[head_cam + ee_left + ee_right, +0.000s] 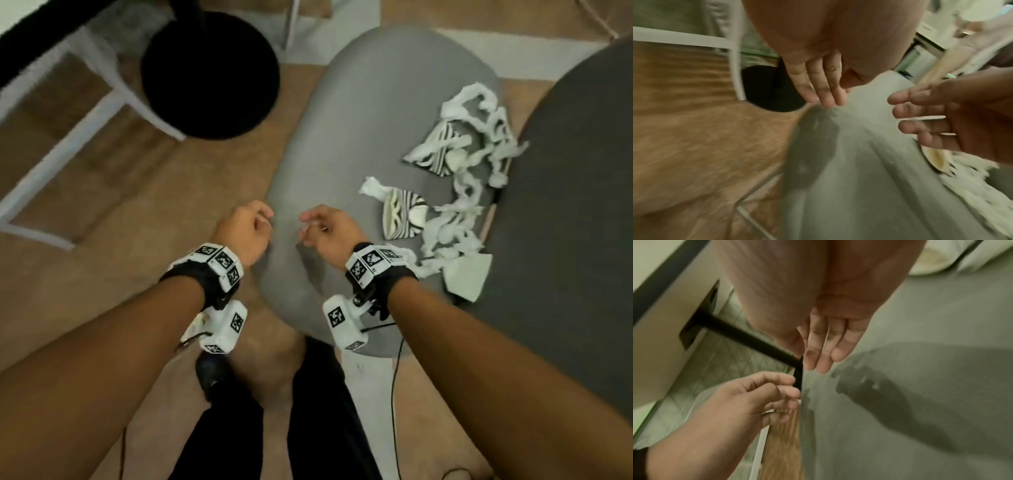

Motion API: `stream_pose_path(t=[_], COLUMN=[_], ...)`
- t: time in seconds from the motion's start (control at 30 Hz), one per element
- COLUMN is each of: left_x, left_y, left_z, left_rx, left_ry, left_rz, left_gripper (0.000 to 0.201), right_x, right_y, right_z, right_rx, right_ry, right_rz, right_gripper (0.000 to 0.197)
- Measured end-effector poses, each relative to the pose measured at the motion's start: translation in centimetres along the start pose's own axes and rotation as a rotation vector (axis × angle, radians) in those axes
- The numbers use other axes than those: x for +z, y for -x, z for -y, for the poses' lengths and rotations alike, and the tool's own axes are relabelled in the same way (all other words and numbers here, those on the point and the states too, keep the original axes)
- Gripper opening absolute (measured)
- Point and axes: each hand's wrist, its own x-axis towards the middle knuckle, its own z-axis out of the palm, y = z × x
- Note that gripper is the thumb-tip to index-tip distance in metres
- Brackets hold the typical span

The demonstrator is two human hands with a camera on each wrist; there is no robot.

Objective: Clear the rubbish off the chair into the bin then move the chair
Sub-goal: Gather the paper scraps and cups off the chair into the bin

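on a wood-look floor beside a white table frame (61,164), the grey chair (342,137) carries torn paper and striped cups (455,192) toward its right, so both empty, loosely curled hands, left (245,233) and right (330,229), should sweep right and gather it in one bunch.

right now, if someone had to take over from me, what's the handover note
Left hand: loosely curled, holding nothing, above the left edge of the grey cushioned chair seat.
Right hand: also empty, fingers relaxed, above the seat beside the left hand.
Rubbish: crumpled white tissue paper and two crushed black-and-white striped paper cups lie on the right side of the seat, near the dark grey chair back.
Bin: no bin that I can tell in these views.
Done: nothing visibly cleared yet.
Left: gather all the rubbish, drop it in the bin, then move the chair.
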Motion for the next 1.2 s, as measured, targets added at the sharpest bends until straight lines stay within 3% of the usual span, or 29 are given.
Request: stream_pose_path(t=[0.1,0.2,0.3,0.47,0.57,0.7,0.83,0.9,0.97,1.07,1.2], left_x=[4.7,9.1,12.5,15.4,14.9,13.0,11.5,10.9,10.7,9.7,8.8], left_y=[-1.6,-2.2,-2.6,-4.7,-5.2,-3.9,-2.6,-2.0,-1.7,-0.9,-0.3], left_z=[-7.2,-12.9,-16.7,-17.9,-16.6,-14.9,-13.1,-12.3,-12.2,-10.9,-9.6], left_rx=[0.213,0.424,0.528,0.577,0.618,0.685,0.581,0.54,0.519,0.452,0.452], left_ry=[-0.083,-0.253,-0.458,-0.796,-0.947,-0.851,-0.61,-0.508,-0.417,-0.342,-0.332], left_rz=[0.058,0.116,0.167,0.256,0.244,0.182,0.234,0.247,0.211,0.124,0.064], left_gripper=[0.028,0.056,0.083,0.107,0.102,0.1,0.106,0.11,0.109,0.105,0.103], right_x=[-7.0,-13.0,-17.5,-21.1,-21.9,-22.1,-22.9,-23.3,-23.8,-23.1,-22.1], right_y=[0.9,1.6,1.9,1.0,-0.2,-3.8,-7.2,-8.7,-9.1,-8.9,-8.2], right_z=[-2.9,-5.8,-8.1,-10.3,-10.0,-9.2,-7.7,-7.1,-6.6,-5.2,-4.6], right_rx=[0.02,0.078,0.088,0.112,0.087,0.05,0.072,0.082,0.111,0.088,0.068], right_ry=[-0.076,-0.16,-0.217,-0.141,0.071,0.462,0.63,0.657,0.712,0.866,0.95], right_rz=[-0.173,-0.319,-0.428,-0.546,-0.549,-0.413,-0.42,-0.43,-0.419,-0.435,-0.471], right_gripper=[0.02,0.02,0.018,0.017,0.021,0.047,0.09,0.102,0.098,0.075,0.065])
